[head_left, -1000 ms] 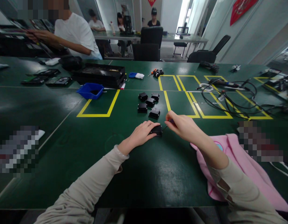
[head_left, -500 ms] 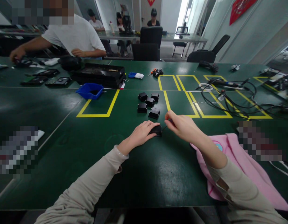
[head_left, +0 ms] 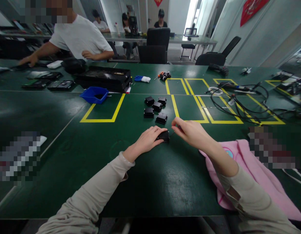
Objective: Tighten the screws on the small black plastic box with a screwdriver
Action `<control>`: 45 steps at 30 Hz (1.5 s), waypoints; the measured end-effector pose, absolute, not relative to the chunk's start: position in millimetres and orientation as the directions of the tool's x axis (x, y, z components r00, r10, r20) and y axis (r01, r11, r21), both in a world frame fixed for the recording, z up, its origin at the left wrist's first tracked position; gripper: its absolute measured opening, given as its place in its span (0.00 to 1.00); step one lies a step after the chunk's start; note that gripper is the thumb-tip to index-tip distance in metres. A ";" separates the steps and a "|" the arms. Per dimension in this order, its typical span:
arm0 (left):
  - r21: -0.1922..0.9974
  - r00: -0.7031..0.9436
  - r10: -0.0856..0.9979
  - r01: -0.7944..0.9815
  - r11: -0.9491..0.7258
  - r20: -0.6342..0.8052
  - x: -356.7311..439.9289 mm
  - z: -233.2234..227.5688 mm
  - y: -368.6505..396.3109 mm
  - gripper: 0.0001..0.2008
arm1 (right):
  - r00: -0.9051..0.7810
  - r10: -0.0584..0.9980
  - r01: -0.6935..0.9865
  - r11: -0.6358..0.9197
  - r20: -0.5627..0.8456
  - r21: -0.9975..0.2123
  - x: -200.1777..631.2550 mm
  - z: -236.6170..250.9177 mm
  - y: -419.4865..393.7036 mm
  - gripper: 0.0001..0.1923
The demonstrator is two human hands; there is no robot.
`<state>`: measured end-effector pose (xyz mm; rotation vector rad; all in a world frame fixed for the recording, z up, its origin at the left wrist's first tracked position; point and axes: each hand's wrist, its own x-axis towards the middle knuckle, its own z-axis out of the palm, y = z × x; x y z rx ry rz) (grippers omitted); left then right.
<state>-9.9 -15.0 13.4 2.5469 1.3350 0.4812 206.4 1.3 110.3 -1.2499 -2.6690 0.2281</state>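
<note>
A small black box [head_left: 164, 136] lay on the desk [head_left: 67, 136], pinned under the left hand [head_left: 148, 139]. The right hand [head_left: 190, 131], just beside it, pinched a thin tool aimed leftward at its right edge; five more boxes [head_left: 155, 109] sat beyond.

Both arms wear loose beige long sleeves [head_left: 96, 188] with ribbed cuffs, hands bare.
</note>
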 end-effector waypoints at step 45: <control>0.364 0.531 0.823 0.740 -0.566 0.200 -10.5 13.0 -15.1 0.22 | -0.636 0.760 0.710 0.643 0.131 -0.287 208.0 109.9 0.9 0.13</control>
